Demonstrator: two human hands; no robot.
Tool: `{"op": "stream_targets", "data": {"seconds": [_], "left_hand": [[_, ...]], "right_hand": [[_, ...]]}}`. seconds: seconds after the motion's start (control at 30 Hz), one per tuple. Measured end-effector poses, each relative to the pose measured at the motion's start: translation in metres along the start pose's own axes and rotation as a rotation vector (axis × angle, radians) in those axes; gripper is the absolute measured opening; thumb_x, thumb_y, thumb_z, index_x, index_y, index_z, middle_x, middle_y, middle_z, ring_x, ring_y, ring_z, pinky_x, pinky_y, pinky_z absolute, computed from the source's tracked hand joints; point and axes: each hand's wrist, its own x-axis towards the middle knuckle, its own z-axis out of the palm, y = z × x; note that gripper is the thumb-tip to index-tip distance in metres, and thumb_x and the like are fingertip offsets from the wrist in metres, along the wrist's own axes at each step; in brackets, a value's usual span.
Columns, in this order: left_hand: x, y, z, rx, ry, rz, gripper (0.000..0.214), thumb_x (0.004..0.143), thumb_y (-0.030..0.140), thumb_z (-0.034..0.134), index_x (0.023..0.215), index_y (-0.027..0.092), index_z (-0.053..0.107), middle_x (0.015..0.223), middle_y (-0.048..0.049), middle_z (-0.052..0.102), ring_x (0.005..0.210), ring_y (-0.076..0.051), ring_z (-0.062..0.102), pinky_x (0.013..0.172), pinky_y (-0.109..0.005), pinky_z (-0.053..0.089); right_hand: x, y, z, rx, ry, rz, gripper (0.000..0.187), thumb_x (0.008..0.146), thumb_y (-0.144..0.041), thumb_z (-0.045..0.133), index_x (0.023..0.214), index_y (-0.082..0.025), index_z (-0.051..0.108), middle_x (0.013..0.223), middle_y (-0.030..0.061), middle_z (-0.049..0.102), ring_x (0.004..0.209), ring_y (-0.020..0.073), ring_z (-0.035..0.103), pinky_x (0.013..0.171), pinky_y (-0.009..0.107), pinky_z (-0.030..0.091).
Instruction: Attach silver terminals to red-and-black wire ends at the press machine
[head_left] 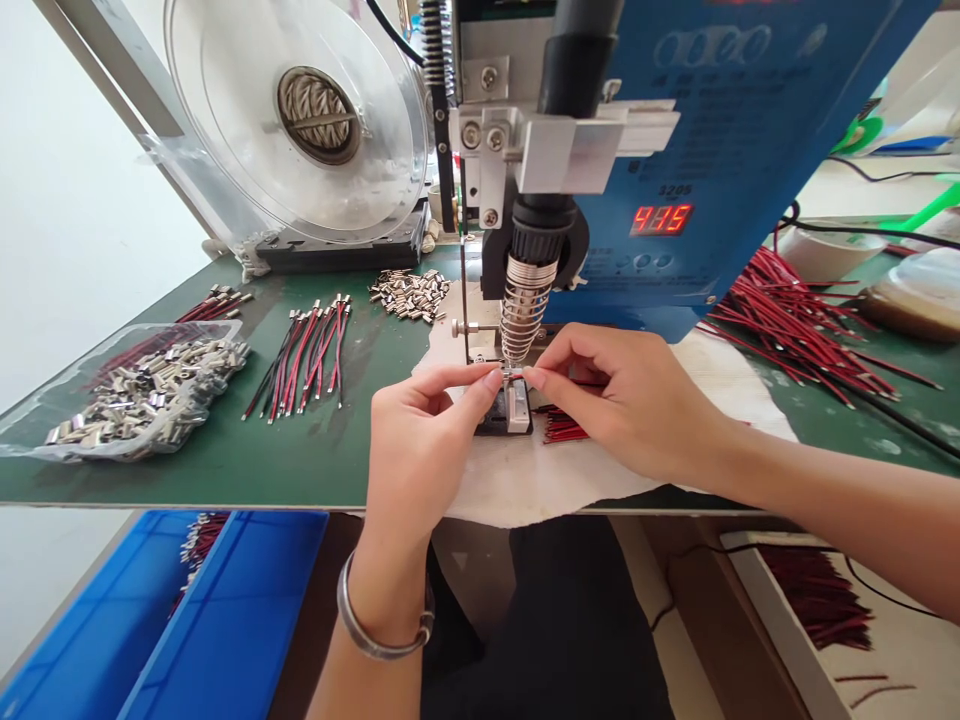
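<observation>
Head view: left hand [420, 440] and right hand [622, 400] meet from opposite sides at the fixture [517, 412] under the heater nozzle [529, 300], fingertips pinched narrow, perhaps on a wire [571, 382].

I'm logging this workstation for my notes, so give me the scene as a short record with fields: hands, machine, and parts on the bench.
Left hand: fingertips pinch a small piece atop the fixture
Right hand: pinches the same small piece from the other side
Above: coiled iron tip of the blue machine, just over the piece
Display: red digits lit
Bench, left: red-black wires; metal terminals in a clear tray
Bench, right: red wire pile
</observation>
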Motion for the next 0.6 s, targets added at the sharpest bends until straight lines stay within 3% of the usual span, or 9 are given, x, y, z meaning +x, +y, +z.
{"op": "stream_targets", "data": {"seconds": [0.6], "left_hand": [[-0.0013, 0.0015, -0.0006, -0.004, -0.003, -0.001, 0.013, 0.079, 0.039, 0.097, 0.084, 0.027, 0.095, 0.084, -0.0053, 0.083, 0.070, -0.015, 0.063, 0.054, -0.025, 0.034]], "right_hand": [[-0.0023, 0.0002, 0.0001, 0.158, -0.032, 0.075, 0.022, 0.100, -0.034, 0.069, 0.080, -0.025, 0.067, 0.066, -0.0025, 0.066, 0.056, 0.0174, 0.062, 0.060, 0.035, 0.056]]}}
